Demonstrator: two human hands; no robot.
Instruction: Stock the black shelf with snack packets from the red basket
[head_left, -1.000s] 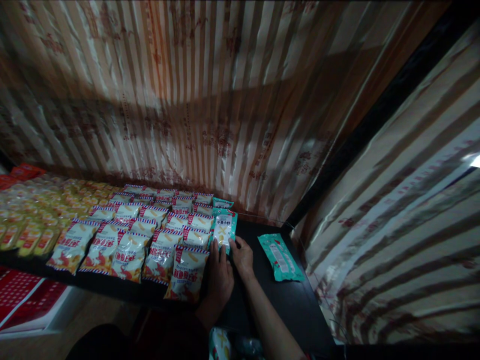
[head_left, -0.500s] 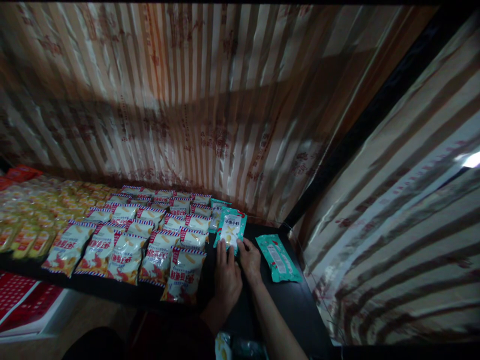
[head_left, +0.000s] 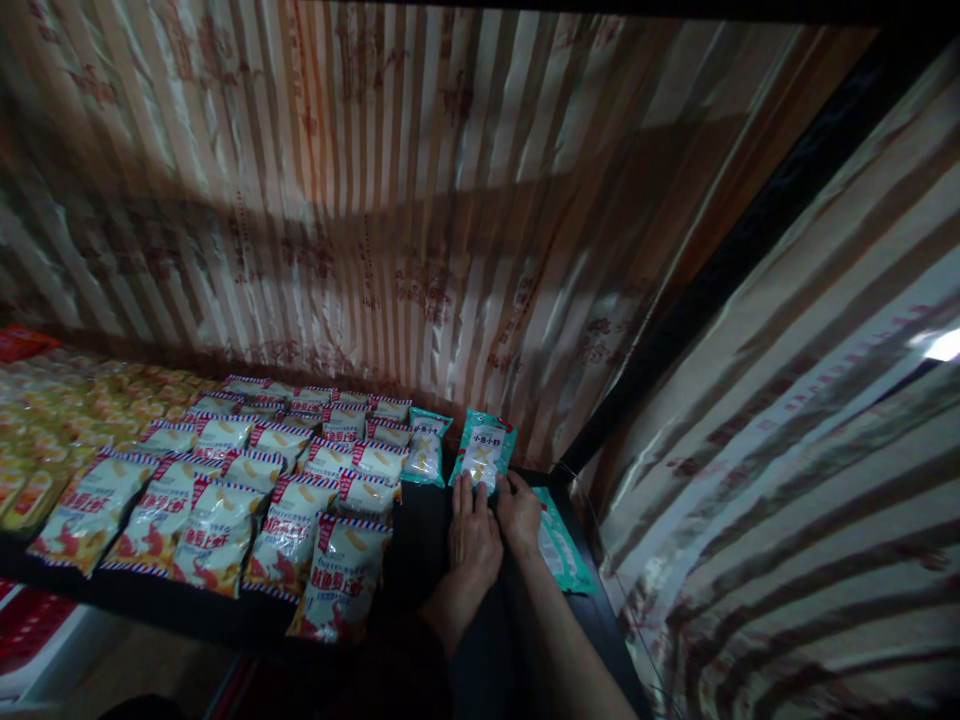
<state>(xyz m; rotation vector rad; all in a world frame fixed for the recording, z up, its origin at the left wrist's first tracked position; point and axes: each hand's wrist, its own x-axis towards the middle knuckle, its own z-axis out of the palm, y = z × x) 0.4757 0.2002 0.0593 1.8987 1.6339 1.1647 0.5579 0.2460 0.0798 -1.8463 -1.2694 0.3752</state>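
A teal and white snack bag (head_left: 484, 447) leans near the back of the black shelf, its printed front towards me. On its lower left edge are the fingers of my left hand (head_left: 475, 535), fairly straight and close together, thumb hidden. My right hand (head_left: 519, 512) pinches the lower right corner with bent fingers. Left of it stands a second teal snack bag (head_left: 427, 448), beside the rows of white snack bags (head_left: 346, 575). Partly behind my right wrist, another teal snack bag (head_left: 564, 553) lies on the shelf.
Yellow packets (head_left: 112, 400) fill the shelf's left part, with a red packet (head_left: 26, 342) behind them. Striped sheeting (head_left: 420, 230) hangs along the back and right. A dark post (head_left: 675, 300) slants up at the right corner. Below left sits a red and white crate (head_left: 34, 640).
Both hands have shifted right with the teal bag, parting it from the teal bag on its left, which now shows more fully. The view has also moved slightly.
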